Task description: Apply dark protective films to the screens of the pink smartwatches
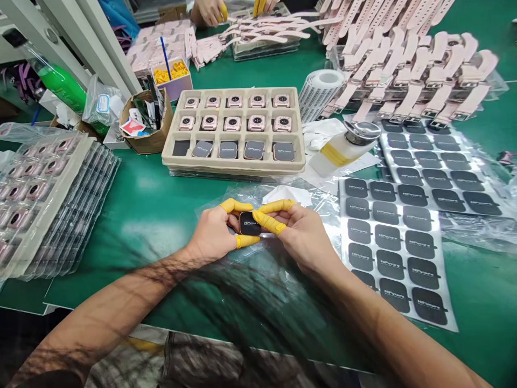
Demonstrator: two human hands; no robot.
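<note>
A smartwatch face [247, 222] with a black, white-lettered film on its screen is held between my two hands over the table. My left hand [218, 229] grips its left side, with yellow finger cots on the thumb and finger. My right hand [297, 226], also in yellow finger cots, pinches the film's upper right corner and hides part of it. Beyond them is a beige tray [234, 168] with watch faces in rows. Its two back rows show lit dials; the front row holds black-filmed ones, except the leftmost compartment. To the right lies a sheet of black film stickers [390, 265].
A bottle with a metal top [337, 148] stands right of the tray. Pink watch straps [404, 81] are piled at the back right. Stacked trays [52, 199] stand at left, near a cardboard box [151, 126]. Another person's hands [208, 11] work at the far side.
</note>
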